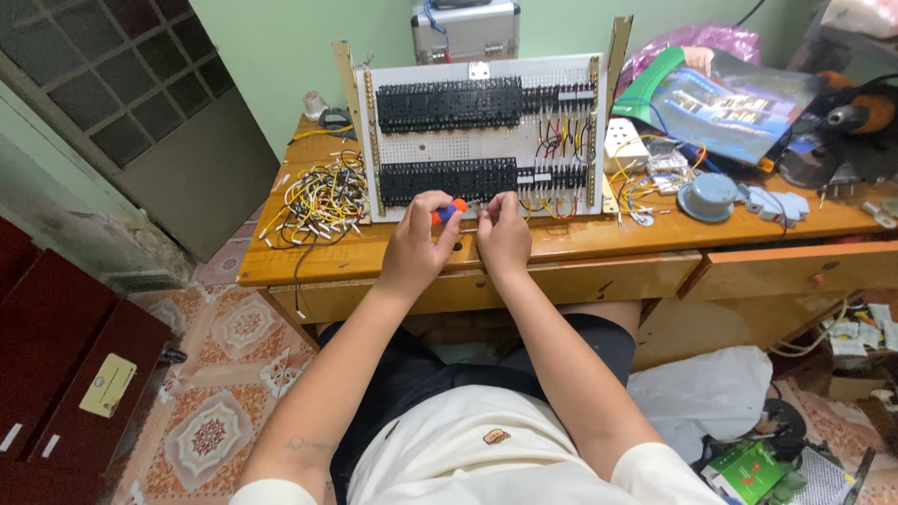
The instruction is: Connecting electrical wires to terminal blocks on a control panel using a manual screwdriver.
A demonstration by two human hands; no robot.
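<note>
- Fingers of the left hand (414, 245) wrap around a small screwdriver (448, 211) with an orange and blue handle.
- Its tip is hidden; the right hand (502, 234) curls shut beside it, but I cannot tell what it pinches.
- Both hands rest at the bottom edge of a white board (482, 136) with black blocks.
- Loose wires (323, 198) lie on the wooden desk (561, 238), over a patterned tile floor (220, 402).
</note>
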